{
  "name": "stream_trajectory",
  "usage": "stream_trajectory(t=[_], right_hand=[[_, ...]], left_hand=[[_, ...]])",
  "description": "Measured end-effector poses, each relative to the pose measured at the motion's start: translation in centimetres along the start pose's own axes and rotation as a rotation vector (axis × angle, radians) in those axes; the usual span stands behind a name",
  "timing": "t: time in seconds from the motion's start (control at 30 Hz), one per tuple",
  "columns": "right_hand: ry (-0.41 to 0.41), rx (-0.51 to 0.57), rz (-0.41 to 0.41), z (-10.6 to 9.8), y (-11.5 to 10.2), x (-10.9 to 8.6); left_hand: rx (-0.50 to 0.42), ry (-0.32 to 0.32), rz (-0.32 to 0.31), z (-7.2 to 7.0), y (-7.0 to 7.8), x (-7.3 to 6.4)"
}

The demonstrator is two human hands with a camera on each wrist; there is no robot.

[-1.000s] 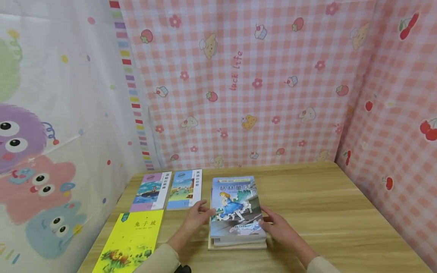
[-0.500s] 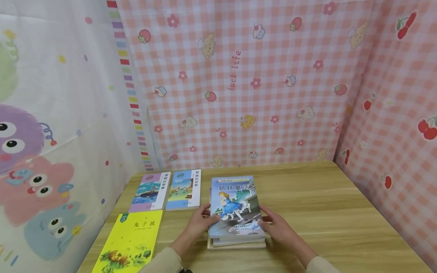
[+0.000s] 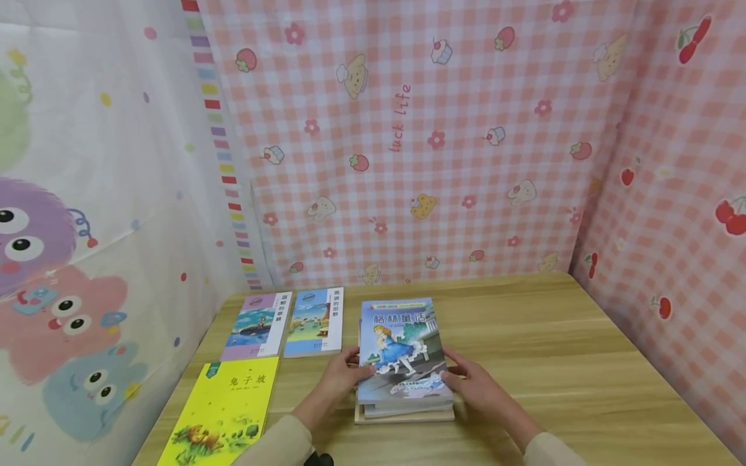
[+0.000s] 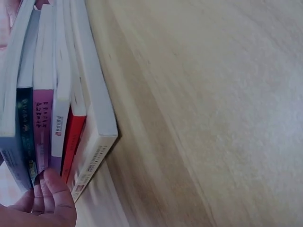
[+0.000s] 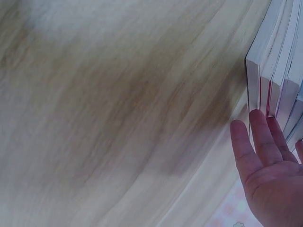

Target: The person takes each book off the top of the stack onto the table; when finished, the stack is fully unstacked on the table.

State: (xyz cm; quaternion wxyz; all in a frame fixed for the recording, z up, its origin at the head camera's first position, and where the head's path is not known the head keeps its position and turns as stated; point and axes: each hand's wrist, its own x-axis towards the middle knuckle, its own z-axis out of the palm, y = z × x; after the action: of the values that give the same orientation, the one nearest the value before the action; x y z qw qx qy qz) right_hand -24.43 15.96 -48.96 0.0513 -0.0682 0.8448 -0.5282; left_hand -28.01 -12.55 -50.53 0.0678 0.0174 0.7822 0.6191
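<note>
In the head view a stack of several books lies at the middle of the table, topped by a blue storybook [image 3: 402, 353] with a girl in a blue dress on its cover. My left hand [image 3: 337, 378] presses the stack's left side, thumb over the top cover's edge. In the left wrist view its fingertips touch the spines, among them a purple spine [image 4: 42, 123] and a red spine [image 4: 71, 142]; a thick pale book [image 4: 92, 151] is at the bottom. Against the right side rests my right hand [image 3: 474, 386]; the right wrist view shows straight fingers touching the page edges [image 5: 262, 87].
To the left lies a yellow book [image 3: 227, 408]. Behind it are a purple-edged book [image 3: 256, 327] and a light-blue book [image 3: 315, 323], side by side. The wooden table [image 3: 524, 336] meets a pink checked cloth [image 3: 443, 188] at the back; more cloth hangs on both sides.
My left hand has moved slightly right onto the stack, its thumb now over the top cover's edge. Between half a second ago and now, hands and books look nearly the same.
</note>
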Motion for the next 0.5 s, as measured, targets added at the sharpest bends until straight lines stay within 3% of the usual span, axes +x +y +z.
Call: stream_trajectory(t=[0.27, 0.5], right_hand=[[0.015, -0.005, -0.004, -0.3, 0.5, 0.2], [0.006, -0.004, -0.036, -0.1, 0.8, 0.3]], left_hand=[[-0.083, 0.009, -0.053, -0.5, -0.4, 0.5], [-0.102, 0.011, -0.094, -1.7, -0.6, 0.3]])
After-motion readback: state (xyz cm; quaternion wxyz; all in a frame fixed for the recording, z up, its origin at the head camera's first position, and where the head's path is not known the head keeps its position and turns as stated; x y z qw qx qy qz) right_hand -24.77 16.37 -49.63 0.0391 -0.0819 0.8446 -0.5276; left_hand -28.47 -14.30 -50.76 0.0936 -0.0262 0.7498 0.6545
